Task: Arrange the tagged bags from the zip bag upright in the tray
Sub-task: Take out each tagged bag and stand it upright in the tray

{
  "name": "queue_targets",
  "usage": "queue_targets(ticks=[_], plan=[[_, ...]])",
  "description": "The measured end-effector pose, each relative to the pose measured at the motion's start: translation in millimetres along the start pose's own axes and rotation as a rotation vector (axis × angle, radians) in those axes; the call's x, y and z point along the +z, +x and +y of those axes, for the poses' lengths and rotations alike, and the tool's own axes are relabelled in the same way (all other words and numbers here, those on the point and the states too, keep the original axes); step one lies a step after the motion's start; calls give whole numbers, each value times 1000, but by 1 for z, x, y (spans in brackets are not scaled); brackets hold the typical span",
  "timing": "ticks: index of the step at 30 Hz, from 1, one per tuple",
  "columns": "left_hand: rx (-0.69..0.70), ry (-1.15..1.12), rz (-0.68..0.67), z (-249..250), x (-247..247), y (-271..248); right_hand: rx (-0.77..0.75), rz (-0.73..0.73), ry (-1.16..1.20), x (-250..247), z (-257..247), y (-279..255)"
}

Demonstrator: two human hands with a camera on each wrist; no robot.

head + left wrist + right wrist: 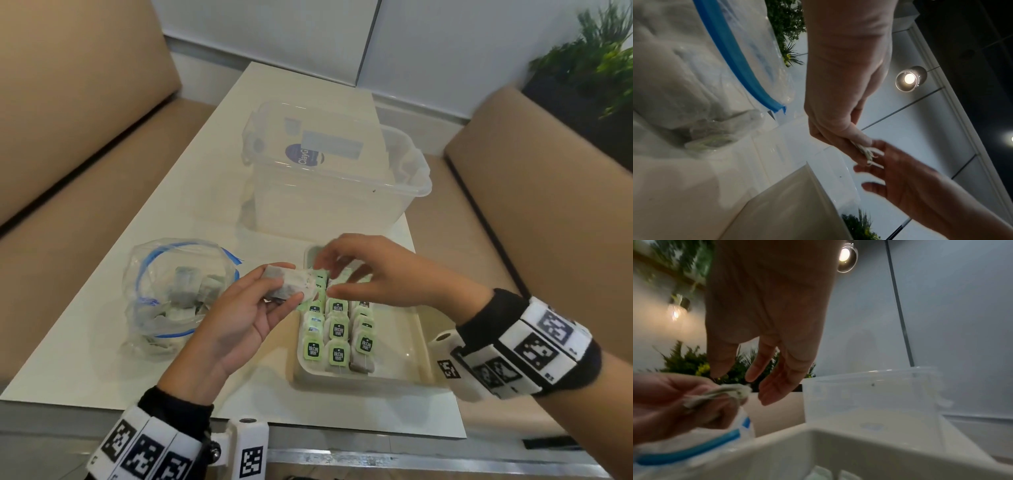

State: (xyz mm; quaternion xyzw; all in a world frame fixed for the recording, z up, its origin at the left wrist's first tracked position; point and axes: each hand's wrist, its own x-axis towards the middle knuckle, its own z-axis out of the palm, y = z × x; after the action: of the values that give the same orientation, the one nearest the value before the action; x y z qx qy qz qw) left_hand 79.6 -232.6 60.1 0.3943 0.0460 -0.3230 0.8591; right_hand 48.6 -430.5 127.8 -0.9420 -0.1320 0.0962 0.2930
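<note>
From the head view, the left hand (239, 318) pinches a pale tagged bag (291, 284) at frame centre beside the tray (421, 342) of upright green-tagged bags (337, 330), the right hand (376, 270) spread loosely above, zip bag (171, 294) left and clear tub (329, 178) behind on the surface (137, 222); the left wrist view shows the bag's crumpled edge in curled fingers (859, 138); the right wrist view shows relaxed fingers (777, 378) holding nothing.

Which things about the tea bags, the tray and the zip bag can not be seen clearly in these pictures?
- Far rows of the tray: head view, covered by the right hand.
- How many bags the left hand holds: the tea bags overlap; both wrist views show only blurred edges.
- Count inside the zip bag: crumpled plastic hides it.
- Tags in the tray: absent from the wrist views.
</note>
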Motion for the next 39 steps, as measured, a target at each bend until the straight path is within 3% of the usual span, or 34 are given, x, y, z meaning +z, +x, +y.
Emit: queue_targets(ticks=[8, 16, 21, 25, 30, 34, 37, 39], plan=[[-44, 170, -37, -7, 7, -5, 61, 110, 12, 15, -20, 13], [-142, 163, -74, -1, 13, -9, -49, -8, -81, 17, -27, 15], [-168, 180, -85, 4, 13, -10, -115, 78, -115, 9, -32, 15], [-176, 153, -37, 4, 10, -7, -198, 251, -80, -4, -39, 10], [-169, 146, -66, 2, 13, -9, -115, 37, -284, 6, -39, 11], [-189, 123, -72, 3, 13, -9, -115, 24, -266, 12, -37, 11], [-215, 110, -37, 2, 8, -7, -152, 82, -271, 8, -38, 10], [-230, 121, -15, 1, 6, -6, -222, 219, -298, 4, -40, 9]])
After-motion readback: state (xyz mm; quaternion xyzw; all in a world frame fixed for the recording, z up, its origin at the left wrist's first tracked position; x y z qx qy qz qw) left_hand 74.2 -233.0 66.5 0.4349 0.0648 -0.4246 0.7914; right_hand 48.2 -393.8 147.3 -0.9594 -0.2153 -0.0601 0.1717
